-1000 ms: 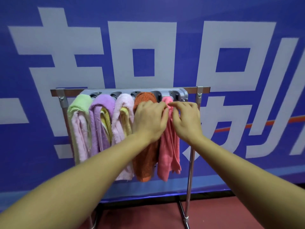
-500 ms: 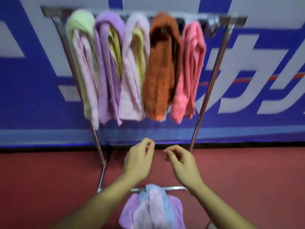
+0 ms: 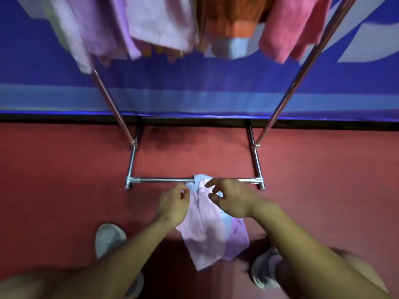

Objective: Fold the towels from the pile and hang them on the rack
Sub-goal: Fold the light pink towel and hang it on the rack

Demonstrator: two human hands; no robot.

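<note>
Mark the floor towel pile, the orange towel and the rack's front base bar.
towel pile (image 3: 207, 238), head view, middle of the pale pink top towel.
orange towel (image 3: 233, 18), head view, its hanging lower part.
front base bar (image 3: 164, 180), head view, bare stretch left of the pile.

Lilac, pale-blue pile (image 3: 212, 231); orange towel (image 3: 233, 17), pink towel (image 3: 293, 24); red floor (image 3: 64, 180).

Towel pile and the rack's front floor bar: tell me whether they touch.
Touching. The head view shows the towel pile lying on the floor with its blue end draped across the front floor bar, hiding part of it.
</note>
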